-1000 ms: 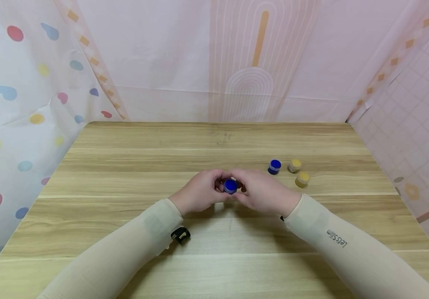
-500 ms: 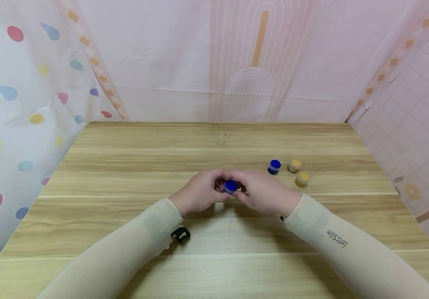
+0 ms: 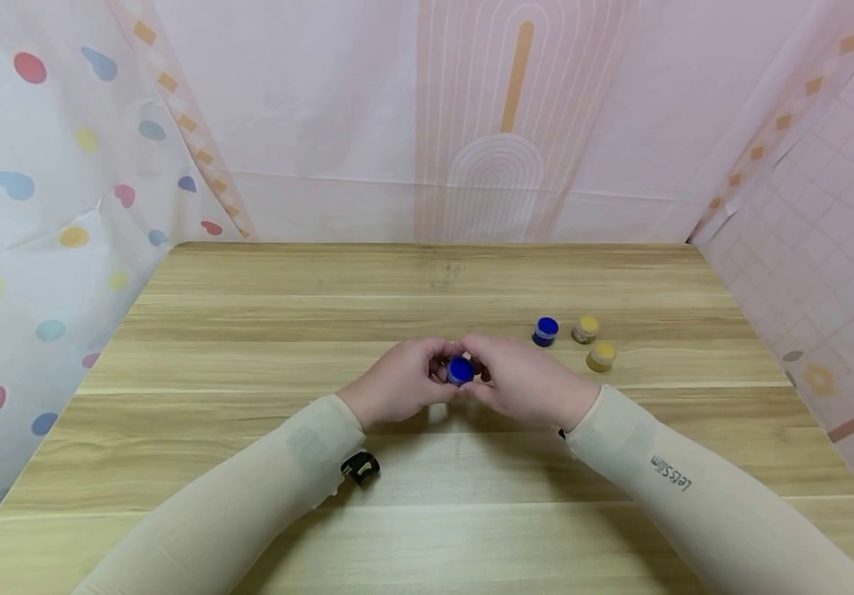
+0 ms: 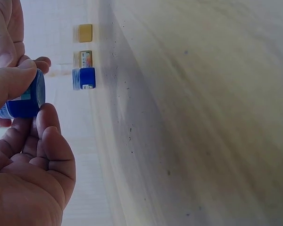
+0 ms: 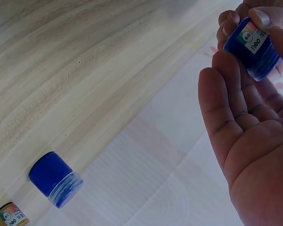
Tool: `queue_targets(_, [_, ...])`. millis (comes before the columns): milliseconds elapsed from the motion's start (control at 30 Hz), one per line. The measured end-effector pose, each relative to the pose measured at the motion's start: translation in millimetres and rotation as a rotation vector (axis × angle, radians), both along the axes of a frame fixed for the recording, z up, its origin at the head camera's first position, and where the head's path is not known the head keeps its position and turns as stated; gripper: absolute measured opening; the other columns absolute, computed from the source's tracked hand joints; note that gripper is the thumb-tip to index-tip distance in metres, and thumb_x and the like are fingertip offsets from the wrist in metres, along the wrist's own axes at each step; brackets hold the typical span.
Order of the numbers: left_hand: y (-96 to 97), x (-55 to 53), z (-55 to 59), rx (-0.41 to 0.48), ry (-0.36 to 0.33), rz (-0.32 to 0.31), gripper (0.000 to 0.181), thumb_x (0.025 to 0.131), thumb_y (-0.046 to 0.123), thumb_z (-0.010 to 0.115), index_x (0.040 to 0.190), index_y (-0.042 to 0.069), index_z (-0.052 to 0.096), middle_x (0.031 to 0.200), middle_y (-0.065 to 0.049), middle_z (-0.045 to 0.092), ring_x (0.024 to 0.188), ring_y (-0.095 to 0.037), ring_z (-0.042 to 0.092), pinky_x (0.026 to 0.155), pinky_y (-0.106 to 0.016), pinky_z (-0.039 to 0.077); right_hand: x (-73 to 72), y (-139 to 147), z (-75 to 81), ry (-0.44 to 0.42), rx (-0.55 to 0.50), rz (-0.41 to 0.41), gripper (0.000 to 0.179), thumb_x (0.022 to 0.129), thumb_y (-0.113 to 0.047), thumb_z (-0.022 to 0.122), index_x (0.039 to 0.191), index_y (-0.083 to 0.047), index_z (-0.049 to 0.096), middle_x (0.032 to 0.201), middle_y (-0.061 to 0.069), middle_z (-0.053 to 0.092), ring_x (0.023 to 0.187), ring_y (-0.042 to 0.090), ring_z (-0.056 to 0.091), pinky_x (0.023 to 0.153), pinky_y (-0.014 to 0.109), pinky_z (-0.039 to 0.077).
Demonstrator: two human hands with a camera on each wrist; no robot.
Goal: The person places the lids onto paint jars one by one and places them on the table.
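A small blue paint jar (image 3: 460, 369) is held up above the table between my two hands, its lid facing up. My left hand (image 3: 399, 385) pinches it with thumb and fingers from the left. From the other side my right hand (image 3: 529, 377) holds the same jar, its thumb and fingers at the lid end. A label shows on the blue jar (image 5: 255, 47) in the right wrist view. In the left wrist view, the thumb of the left hand (image 4: 33, 183) lies across the jar (image 4: 27, 101).
To the right on the wooden table (image 3: 263, 314) stand a second blue paint jar (image 3: 546, 332) and two yellow ones, one yellow jar (image 3: 586, 330) behind the other yellow jar (image 3: 601, 356). Printed cloth walls (image 3: 322, 124) close off the back and sides. A black wrist device (image 3: 361, 468) sits under the left sleeve.
Both hands keep their hold on the blue jar, with only a very slight shift of the jar and right fingers. The other jars stay where they were.
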State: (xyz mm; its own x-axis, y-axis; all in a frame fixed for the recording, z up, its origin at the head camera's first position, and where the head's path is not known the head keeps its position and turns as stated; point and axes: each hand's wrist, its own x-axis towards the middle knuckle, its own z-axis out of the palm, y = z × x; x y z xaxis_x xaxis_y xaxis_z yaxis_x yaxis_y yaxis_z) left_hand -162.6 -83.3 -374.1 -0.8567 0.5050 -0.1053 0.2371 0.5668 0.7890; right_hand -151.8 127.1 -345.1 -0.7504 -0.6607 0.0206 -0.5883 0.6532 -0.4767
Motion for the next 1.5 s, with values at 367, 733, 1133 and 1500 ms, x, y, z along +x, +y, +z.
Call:
queue_targets(367, [-1.2,-0.3,0.0,-0.028,0.005,-0.006,0.026,0.091,0.018,0.084,0.109,0.011,0.067,0.096,0.001,0.071,0.086,-0.012,0.066,0.081,-0.029,0.056,-0.1,3.2,-1.1,0.101,0.007,0.086,0.05,0.098,-0.006,0.069,0.146,-0.011,0.06,0.133,0.006,0.072,0.111,0.017,0.068,0.095,0.038,0.057])
queue_targets(733, [-0.1,-0.4,-1.7,-0.007,0.009,-0.017,0.025,0.09,0.015,0.084,0.109,0.01,0.068,0.099,0.0,0.072,0.09,-0.012,0.067,0.085,-0.03,0.057,-0.6,2.8,-2.6,0.091,0.036,0.074,0.035,0.099,-0.01,0.073,0.133,-0.012,0.064,0.119,0.001,0.074,0.104,0.016,0.069,0.091,0.038,0.058])
queue_targets(1133, [-1.9,-0.1,-2.2,0.001,0.009,-0.03,0.027,0.091,0.016,0.084,0.111,0.01,0.068,0.099,0.0,0.072,0.09,-0.011,0.066,0.086,-0.029,0.057,-1.0,5.3,-0.9,0.07,0.023,0.087,0.048,0.1,-0.013,0.072,0.147,-0.012,0.059,0.138,0.005,0.07,0.125,0.02,0.068,0.105,0.04,0.056])
queue_targets(1500, [-2.1,-1.1,-2.6,0.036,-0.018,-0.049,0.027,0.093,0.016,0.081,0.115,0.009,0.068,0.103,-0.001,0.072,0.093,-0.013,0.067,0.088,-0.029,0.057,-3.4,4.4,-1.9,0.065,0.014,0.094,0.044,0.102,-0.01,0.069,0.145,-0.013,0.06,0.135,0.004,0.071,0.123,0.019,0.068,0.105,0.039,0.056])
